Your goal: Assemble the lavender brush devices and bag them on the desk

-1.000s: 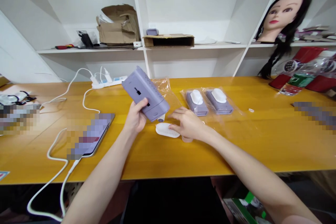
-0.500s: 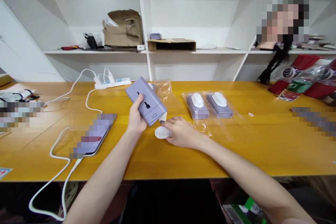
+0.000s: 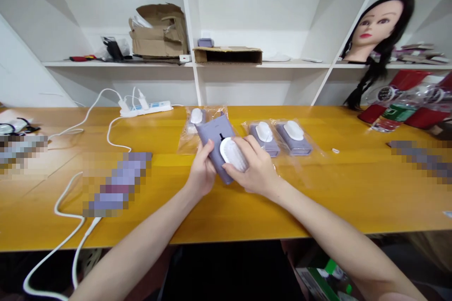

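Up from the tabletop (image 3: 318, 207) has come the white oval piece (image 3: 233, 154), and I now have it against the slotted face of the purple casing (image 3: 215, 132), which has swung round and in toward me. For the work in hand, I read that as the two parts being brought together rather than handled apart; whether the oval is seated I cannot tell from my end.

My right hand (image 3: 259, 167) is half closed, its fingers and thumb pinching the oval's rim. My left hand (image 3: 202, 174) is wrapped round the casing's side, thumb on the face, keeping it tilted above the table. One dark slot shows just above the oval; the lower one is covered.

Well left lies a tablet (image 3: 122, 183), partly blurred out. Just behind the casing sits a bagged unit (image 3: 209, 114), and to its right two more bagged units (image 3: 265, 145) carry white ovals on top. Farther back I have the power strip (image 3: 157, 107), then a flat carton (image 3: 228, 55) on the shelf.
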Demonstrator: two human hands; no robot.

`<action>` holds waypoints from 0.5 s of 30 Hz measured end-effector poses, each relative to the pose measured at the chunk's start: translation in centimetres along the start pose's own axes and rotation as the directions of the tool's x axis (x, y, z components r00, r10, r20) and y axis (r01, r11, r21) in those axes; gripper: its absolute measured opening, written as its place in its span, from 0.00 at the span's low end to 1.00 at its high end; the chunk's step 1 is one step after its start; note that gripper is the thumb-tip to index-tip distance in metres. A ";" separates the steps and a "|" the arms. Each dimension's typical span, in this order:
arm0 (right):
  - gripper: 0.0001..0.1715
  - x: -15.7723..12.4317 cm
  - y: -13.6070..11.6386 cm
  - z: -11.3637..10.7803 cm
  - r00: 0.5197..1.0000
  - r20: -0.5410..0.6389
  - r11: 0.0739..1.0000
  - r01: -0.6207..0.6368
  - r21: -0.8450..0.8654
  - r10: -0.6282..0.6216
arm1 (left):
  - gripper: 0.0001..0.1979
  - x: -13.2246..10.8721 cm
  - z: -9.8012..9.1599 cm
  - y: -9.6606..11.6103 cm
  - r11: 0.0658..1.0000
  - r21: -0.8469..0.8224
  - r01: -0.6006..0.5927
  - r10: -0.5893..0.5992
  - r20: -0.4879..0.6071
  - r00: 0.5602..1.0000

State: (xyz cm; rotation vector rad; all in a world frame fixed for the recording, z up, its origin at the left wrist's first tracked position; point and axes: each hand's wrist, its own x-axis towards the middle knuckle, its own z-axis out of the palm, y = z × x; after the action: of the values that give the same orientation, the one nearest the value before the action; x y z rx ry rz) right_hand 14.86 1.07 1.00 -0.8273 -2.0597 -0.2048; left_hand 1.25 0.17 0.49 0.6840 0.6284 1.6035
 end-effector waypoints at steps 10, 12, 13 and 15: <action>0.26 -0.1 -0.3 -0.2 0.993 -0.103 0.996 -0.064 -0.065 0.057 | 0.22 -0.8 0.2 -0.8 0.985 0.036 0.170 -0.171 0.029 0.985; 0.28 -0.3 -0.6 -0.1 0.991 -0.069 0.992 -0.117 -0.044 0.114 | 0.24 -1.0 0.1 -1.3 0.990 0.041 0.137 -0.138 0.013 0.990; 0.29 -0.4 -0.7 0.0 0.990 -0.040 0.990 -0.140 -0.035 0.139 | 0.25 -1.0 0.0 -1.4 0.993 0.041 0.109 -0.110 0.004 0.994; 0.31 -0.7 -1.0 0.2 0.986 0.020 0.986 -0.164 -0.009 0.164 | 0.26 -1.1 0.0 -1.5 0.997 0.039 0.060 -0.059 -0.010 0.998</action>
State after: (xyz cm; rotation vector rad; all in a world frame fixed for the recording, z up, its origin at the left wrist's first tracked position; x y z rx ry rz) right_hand 14.44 0.06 0.48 -1.0017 -1.9994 -0.1135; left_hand 2.40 -0.75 -0.65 0.6819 0.6826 1.5430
